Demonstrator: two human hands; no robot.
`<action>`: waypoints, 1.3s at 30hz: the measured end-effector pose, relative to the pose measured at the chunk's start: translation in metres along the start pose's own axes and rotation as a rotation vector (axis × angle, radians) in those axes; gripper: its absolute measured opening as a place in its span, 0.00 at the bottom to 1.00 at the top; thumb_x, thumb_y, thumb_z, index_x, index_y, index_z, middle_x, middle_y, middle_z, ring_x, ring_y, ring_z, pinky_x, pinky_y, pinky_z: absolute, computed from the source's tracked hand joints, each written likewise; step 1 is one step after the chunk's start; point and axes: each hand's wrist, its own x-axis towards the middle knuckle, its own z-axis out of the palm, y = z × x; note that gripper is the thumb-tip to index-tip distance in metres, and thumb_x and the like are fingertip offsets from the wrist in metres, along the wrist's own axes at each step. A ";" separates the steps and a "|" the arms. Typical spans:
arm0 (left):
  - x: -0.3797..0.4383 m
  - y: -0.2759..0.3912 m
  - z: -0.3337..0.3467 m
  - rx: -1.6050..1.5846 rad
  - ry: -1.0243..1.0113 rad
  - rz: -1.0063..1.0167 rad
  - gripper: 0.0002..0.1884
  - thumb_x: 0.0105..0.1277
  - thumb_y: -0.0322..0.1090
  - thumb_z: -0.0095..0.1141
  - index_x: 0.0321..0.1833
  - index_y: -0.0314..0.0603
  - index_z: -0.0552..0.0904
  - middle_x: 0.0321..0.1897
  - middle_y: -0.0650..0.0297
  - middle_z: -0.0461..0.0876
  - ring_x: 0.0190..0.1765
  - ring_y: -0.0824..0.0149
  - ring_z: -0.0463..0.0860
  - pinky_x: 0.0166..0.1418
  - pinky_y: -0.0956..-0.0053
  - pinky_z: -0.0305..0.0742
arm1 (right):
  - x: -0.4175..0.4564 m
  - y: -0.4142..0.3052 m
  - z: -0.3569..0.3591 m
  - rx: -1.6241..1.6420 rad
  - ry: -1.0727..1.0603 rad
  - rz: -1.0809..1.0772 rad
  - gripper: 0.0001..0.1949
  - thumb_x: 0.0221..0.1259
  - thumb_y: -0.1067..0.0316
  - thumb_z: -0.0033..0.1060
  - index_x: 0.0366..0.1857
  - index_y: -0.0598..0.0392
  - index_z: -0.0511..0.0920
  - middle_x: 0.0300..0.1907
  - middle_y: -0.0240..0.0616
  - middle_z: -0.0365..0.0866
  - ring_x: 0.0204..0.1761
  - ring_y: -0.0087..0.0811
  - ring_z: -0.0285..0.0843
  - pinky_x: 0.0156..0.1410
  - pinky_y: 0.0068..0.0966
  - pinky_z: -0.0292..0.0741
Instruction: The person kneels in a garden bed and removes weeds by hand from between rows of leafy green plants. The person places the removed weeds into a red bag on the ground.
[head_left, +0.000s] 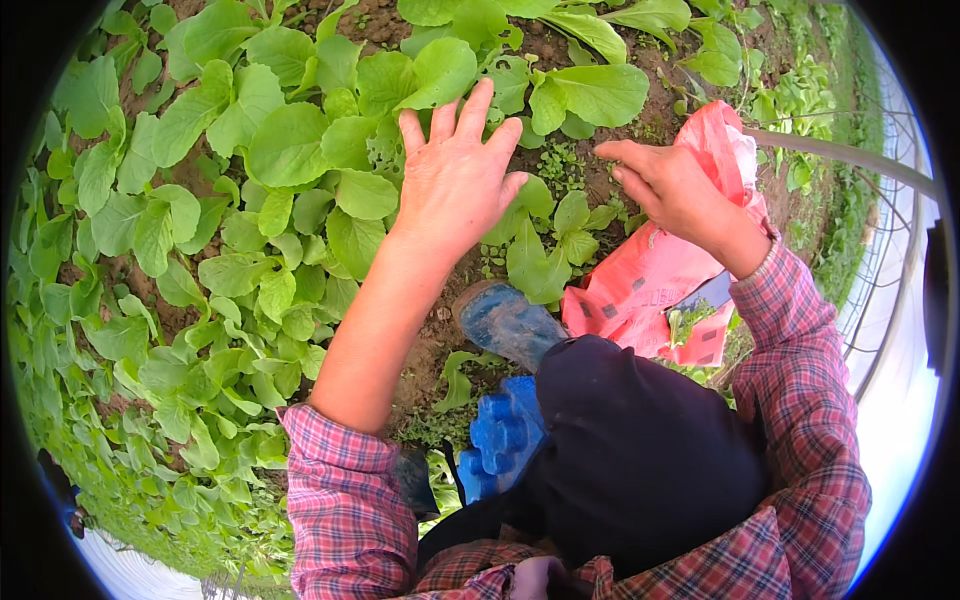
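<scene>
My left hand (457, 169) spreads its fingers over the leafy green plants (439, 75), fingertips against a broad leaf and nothing held. One leaf beside it is riddled with holes (385, 154). To the right, my right hand (667, 180) hovers over bare soil with small weeds (562, 165), its index finger and thumb close together. Whether something small is pinched there is hard to see. Beneath that wrist lies a crumpled pink woven sack (637, 281) bearing print. Between my forearms grows a low leafy plant (536, 259).
A muddy blue boot (502, 319) stands on the soil, with a blue plastic object (499, 439) behind it. Dense leafy rows (172, 300) cover the left. A grey pipe (840, 154) extends right toward white sheeting (892, 300). A dark figure, perhaps a person (60, 487), shows at the left rim.
</scene>
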 end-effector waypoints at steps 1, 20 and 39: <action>0.000 0.000 0.000 -0.010 -0.007 -0.012 0.26 0.54 0.46 0.63 0.56 0.51 0.76 0.68 0.55 0.60 0.68 0.51 0.59 0.65 0.45 0.53 | 0.022 -0.011 0.015 -0.092 -0.123 0.056 0.13 0.59 0.69 0.52 0.47 0.57 0.73 0.24 0.51 0.78 0.29 0.51 0.78 0.36 0.43 0.74; -0.015 0.003 -0.017 0.009 -0.051 -0.079 0.25 0.55 0.43 0.62 0.56 0.48 0.76 0.65 0.51 0.62 0.66 0.46 0.60 0.68 0.49 0.53 | 0.103 0.038 0.085 0.078 -0.009 0.168 0.19 0.60 0.67 0.48 0.57 0.46 0.71 0.38 0.51 0.81 0.41 0.51 0.79 0.47 0.43 0.75; -0.029 0.055 0.025 -0.255 -0.012 -0.024 0.30 0.52 0.40 0.64 0.58 0.40 0.72 0.65 0.47 0.59 0.66 0.45 0.59 0.66 0.54 0.59 | 0.088 0.022 0.055 0.104 0.332 0.102 0.09 0.56 0.67 0.54 0.39 0.56 0.77 0.36 0.45 0.79 0.38 0.45 0.78 0.44 0.35 0.74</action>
